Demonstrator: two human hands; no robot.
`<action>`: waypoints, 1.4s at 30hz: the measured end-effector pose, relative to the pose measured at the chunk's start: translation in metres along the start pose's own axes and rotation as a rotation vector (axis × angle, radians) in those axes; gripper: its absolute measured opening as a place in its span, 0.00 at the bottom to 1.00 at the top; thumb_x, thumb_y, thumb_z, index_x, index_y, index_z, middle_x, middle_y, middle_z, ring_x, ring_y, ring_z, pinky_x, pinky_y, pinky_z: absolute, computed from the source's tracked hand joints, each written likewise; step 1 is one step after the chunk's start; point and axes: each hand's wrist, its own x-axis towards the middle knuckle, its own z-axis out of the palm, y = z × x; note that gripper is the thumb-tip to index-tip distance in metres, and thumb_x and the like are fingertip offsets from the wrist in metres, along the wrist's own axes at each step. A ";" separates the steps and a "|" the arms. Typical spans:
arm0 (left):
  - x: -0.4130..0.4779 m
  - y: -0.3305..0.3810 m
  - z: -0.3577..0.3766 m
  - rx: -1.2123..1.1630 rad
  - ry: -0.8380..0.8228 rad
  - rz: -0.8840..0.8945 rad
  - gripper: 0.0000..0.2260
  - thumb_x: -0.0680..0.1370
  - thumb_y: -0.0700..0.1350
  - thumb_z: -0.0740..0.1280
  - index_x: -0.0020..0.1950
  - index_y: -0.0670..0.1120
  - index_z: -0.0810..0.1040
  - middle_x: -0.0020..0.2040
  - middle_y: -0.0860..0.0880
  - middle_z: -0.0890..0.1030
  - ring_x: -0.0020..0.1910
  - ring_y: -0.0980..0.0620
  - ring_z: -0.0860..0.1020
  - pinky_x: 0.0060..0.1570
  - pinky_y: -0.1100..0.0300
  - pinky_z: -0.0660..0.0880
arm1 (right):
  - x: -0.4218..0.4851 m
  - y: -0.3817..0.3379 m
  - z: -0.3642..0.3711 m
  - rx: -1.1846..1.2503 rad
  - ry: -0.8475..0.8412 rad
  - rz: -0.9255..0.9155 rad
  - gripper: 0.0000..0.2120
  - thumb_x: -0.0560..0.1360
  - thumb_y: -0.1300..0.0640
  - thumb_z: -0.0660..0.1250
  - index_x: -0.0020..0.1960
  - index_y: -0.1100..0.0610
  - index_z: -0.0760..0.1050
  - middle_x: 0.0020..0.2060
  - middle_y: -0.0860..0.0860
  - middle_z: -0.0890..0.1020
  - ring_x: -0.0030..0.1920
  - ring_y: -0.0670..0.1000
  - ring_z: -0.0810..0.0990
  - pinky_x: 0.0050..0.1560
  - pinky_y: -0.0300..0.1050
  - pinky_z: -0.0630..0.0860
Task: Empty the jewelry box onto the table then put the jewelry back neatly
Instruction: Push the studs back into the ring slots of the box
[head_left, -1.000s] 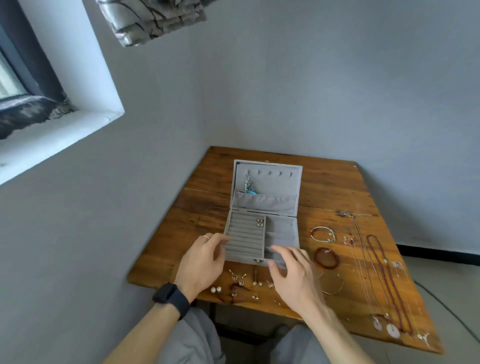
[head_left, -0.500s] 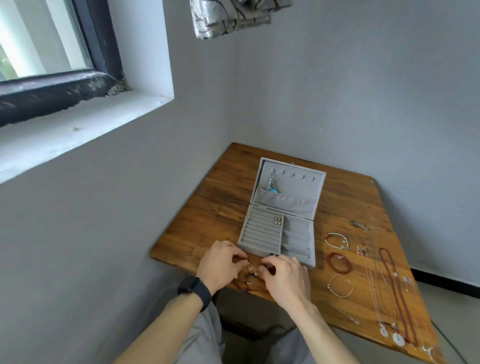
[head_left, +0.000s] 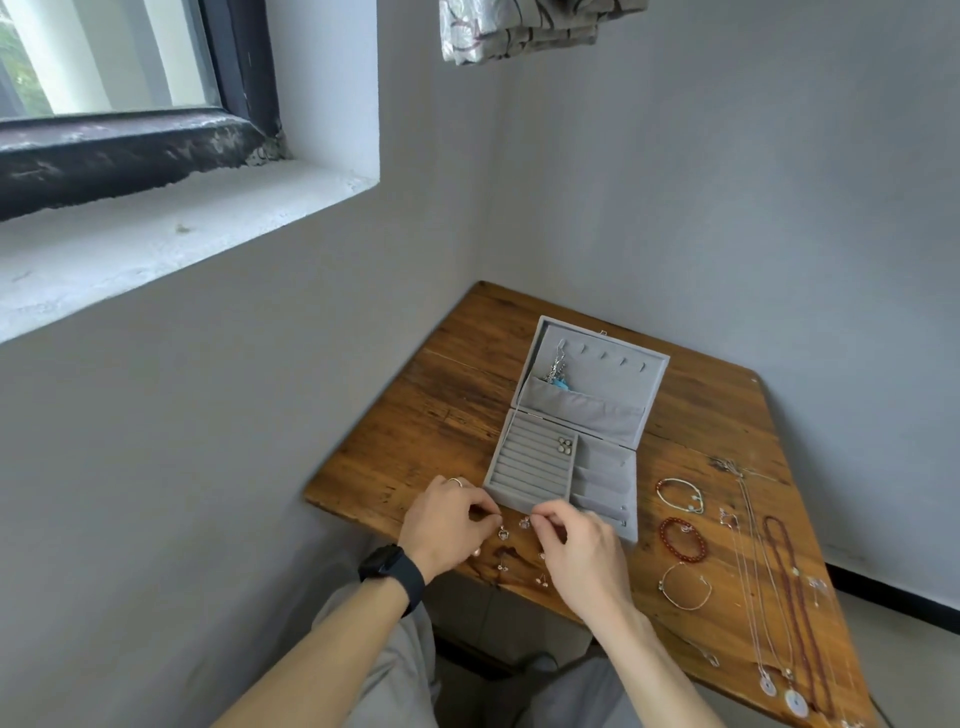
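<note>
The grey jewelry box lies open on the wooden table, its lid upright with a turquoise pendant hanging in it. A pair of stud earrings sits in the ring rolls. Just in front of the box, my left hand pinches a small earring at its fingertips. My right hand pinches another small earring. More tiny earrings lie on the table between and under my hands.
To the right of the box lie a silver bracelet, a red bead bracelet and a thin bangle. Long chains and a red bead necklace stretch along the right edge. The wall runs close along the table's left side.
My hands came off the box's front edge and down to the earrings near the table edge. Their fingers have curled onto two earrings. My view has swung left.
</note>
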 end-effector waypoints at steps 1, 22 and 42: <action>0.000 -0.002 -0.002 -0.053 -0.018 -0.011 0.06 0.77 0.58 0.68 0.50 0.61 0.83 0.50 0.63 0.79 0.53 0.60 0.73 0.52 0.60 0.74 | 0.003 0.000 -0.003 0.017 0.001 0.008 0.07 0.80 0.48 0.66 0.55 0.45 0.81 0.46 0.41 0.82 0.46 0.41 0.77 0.40 0.25 0.68; 0.018 -0.056 -0.018 -0.102 0.304 -0.197 0.05 0.75 0.61 0.66 0.46 0.64 0.80 0.44 0.68 0.79 0.50 0.64 0.73 0.37 0.68 0.70 | 0.120 -0.006 -0.013 -0.291 -0.192 -0.113 0.09 0.81 0.54 0.64 0.58 0.51 0.80 0.51 0.50 0.85 0.51 0.52 0.83 0.44 0.47 0.80; 0.020 -0.062 -0.011 -0.083 0.365 -0.217 0.09 0.74 0.64 0.63 0.46 0.64 0.81 0.43 0.68 0.80 0.49 0.66 0.72 0.37 0.68 0.68 | 0.177 -0.026 0.008 -0.594 -0.356 -0.071 0.11 0.78 0.63 0.63 0.55 0.56 0.81 0.51 0.60 0.83 0.52 0.61 0.82 0.47 0.49 0.80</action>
